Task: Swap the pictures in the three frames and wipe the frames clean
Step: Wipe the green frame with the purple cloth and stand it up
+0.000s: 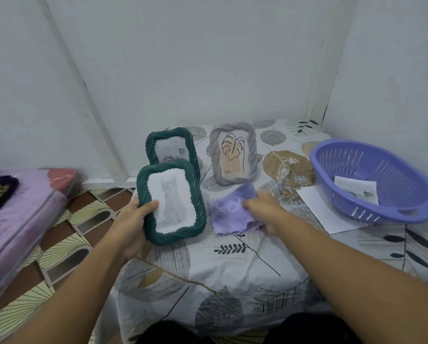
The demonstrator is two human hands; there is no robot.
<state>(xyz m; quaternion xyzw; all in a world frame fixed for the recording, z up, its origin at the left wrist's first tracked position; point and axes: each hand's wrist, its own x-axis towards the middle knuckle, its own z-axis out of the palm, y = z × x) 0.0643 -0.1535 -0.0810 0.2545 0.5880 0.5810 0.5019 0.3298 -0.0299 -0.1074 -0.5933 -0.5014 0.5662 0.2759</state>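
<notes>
My left hand [131,224] grips a dark green frame [195,225] with a cat picture, holding it tilted over the table's left edge, thumb on the picture. Behind it stands a second dark green frame [151,145] with a grey picture. A grey frame [251,155] with a leaf drawing stands to its right. My right hand [262,207] grips a purple cloth [229,214] that lies on the tablecloth [208,269], just right of the held frame.
A purple plastic basket [371,180] sits at the right with a loose picture [357,192] inside, and a white sheet [324,209] lies under its near side. A purple mattress [17,214] lies on the patterned floor at the left. White walls close in behind.
</notes>
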